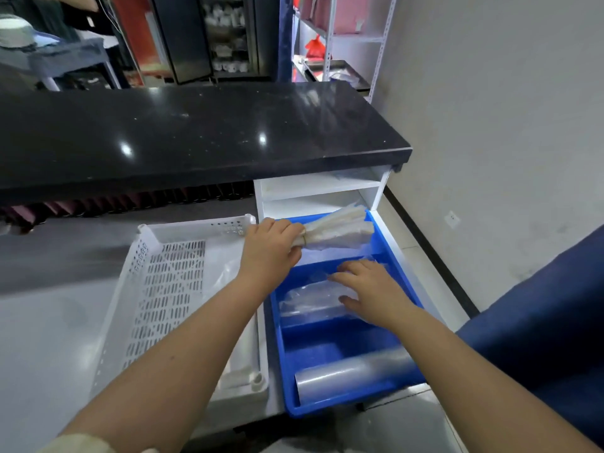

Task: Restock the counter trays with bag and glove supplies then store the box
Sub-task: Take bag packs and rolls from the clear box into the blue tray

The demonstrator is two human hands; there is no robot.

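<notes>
— What's in the blue divided tray (pixel 397 256)?
— Its far compartment has a banded bundle of white bags (pixel 340 228), gripped by the left hand (pixel 271 248). In the middle one, the right hand (pixel 369 289) lies spread on clear plastic bags (pixel 310 299). The near one holds a clear roll (pixel 353 371).
— And left of that tray?
— A white perforated basket (pixel 163 289) holding clear film.

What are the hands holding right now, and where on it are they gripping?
The left hand grips a bundle of bags at its banded end, over the blue tray. The right hand lies flat on clear plastic, gripping nothing.
</notes>
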